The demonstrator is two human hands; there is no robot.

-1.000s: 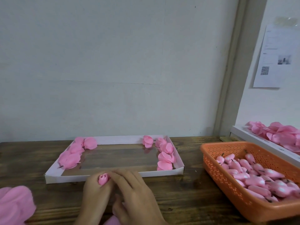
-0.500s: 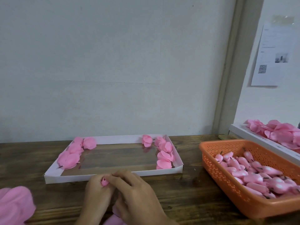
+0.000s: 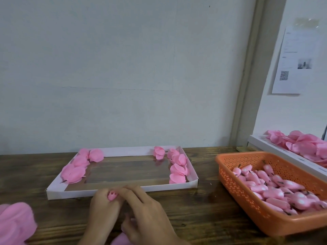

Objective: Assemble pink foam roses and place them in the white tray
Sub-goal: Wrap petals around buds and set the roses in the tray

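Head view, one entry. A white tray is seen lying flat on the wooden table. Ten foam roses are counted in it, about five along the left side and about five along the right side; its middle is left bare. An orange basket is placed well to the right, filled with many pink stemmed buds, too heaped to be counted. A second white tray at the right edge is loaded with loose petals. One petal pile is noted at lower left.

A single rose bud is gripped in the curled fingers of the left hand, just in front of the tray's near wall. It is touched by the fingertips of the right hand; whether that hand grips anything cannot be told.
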